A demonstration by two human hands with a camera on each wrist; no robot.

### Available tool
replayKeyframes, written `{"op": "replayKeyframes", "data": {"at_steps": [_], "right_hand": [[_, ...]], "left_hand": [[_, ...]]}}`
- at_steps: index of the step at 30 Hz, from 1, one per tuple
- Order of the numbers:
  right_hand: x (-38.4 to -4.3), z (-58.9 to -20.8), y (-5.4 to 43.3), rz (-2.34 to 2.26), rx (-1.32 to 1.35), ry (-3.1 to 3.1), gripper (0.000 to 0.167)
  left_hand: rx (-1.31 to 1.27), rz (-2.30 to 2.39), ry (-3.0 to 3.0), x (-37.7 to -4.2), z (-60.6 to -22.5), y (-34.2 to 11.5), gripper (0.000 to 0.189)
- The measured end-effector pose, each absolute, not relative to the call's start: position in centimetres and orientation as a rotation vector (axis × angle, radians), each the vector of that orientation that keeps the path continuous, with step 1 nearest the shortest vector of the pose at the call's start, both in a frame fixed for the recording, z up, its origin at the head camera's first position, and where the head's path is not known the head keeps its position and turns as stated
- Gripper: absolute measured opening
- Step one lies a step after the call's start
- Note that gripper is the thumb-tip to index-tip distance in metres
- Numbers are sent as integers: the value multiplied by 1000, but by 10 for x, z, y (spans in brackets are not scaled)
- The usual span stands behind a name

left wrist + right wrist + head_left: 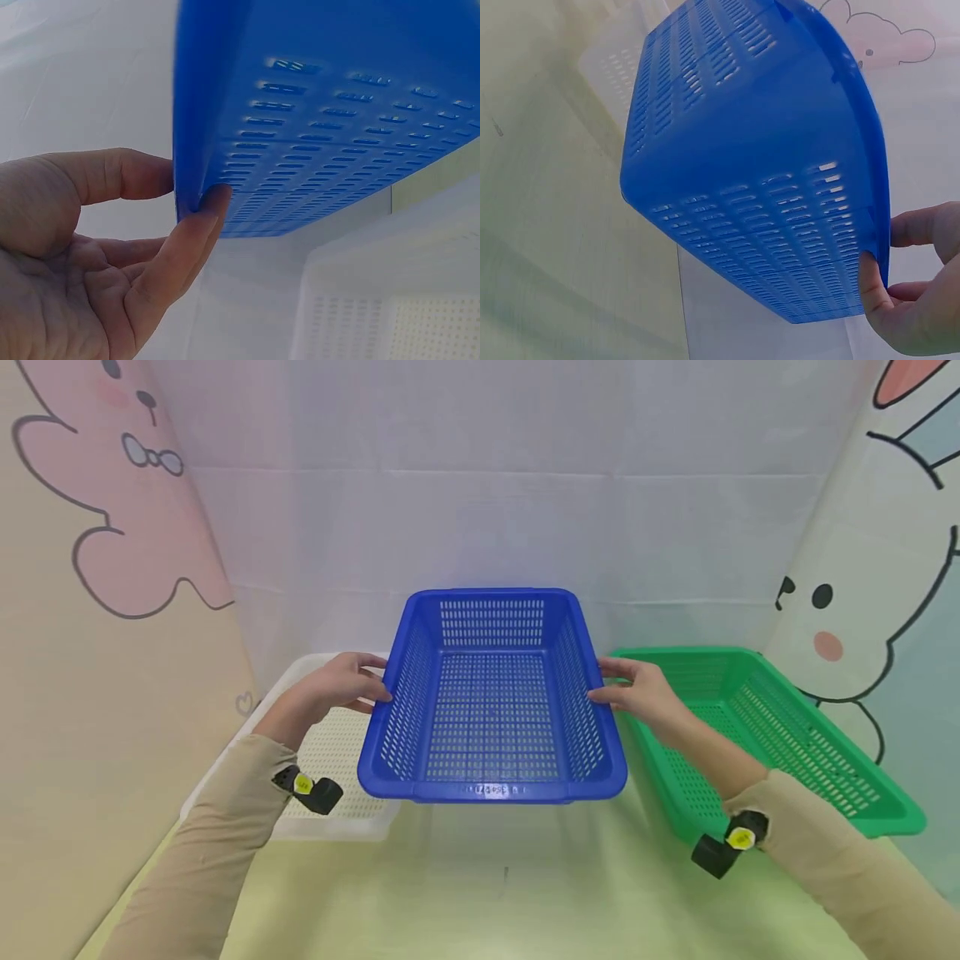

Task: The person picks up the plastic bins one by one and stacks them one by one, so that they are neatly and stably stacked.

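Observation:
A blue plastic basket point(491, 714) with slotted walls hangs above the table, its open top tilted toward the head camera and nothing inside. My left hand point(347, 682) grips its left rim. In the left wrist view, the thumb and fingers of the left hand point(127, 240) pinch that rim from both sides. On the opposite side my right hand point(637, 689) holds the right rim. The right wrist view shows the right hand point(922, 277) pinching the rim, with fingertips against the outer wall of the blue basket point(757, 172).
A white basket point(337, 827) stands on the table at left, partly behind my left arm. At right sits a larger green basket point(810, 735), overlapped by my right forearm. The pale green table point(480, 893) ends at a white cloth backdrop point(495, 502).

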State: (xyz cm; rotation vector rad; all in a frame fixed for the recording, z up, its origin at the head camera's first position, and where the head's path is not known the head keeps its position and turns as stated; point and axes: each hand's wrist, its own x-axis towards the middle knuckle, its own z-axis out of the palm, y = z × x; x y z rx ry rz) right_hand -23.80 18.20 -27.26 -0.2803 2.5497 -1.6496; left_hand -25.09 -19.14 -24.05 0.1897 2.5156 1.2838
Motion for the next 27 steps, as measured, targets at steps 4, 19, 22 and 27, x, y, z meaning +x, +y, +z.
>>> {"op": "replayKeyframes", "data": {"at_steps": [4,19,22,27], "right_hand": [[-234,-271,172,-1707,-310,2556,62],[-228,-261,134,-1883,-432,2433,61],[-228,-261,126,-1899,-468,2398,64],[-229,-265,112,-1906,-485,2361,68]], "left_hand": [[200,1251,2552,-246,-235,-200,64],[185,1170,2681,-233,-213,-240,66],[174,1159,2688,-235,-214,-249,66],[157,1111,2724,-236,-216,-263,65]]}}
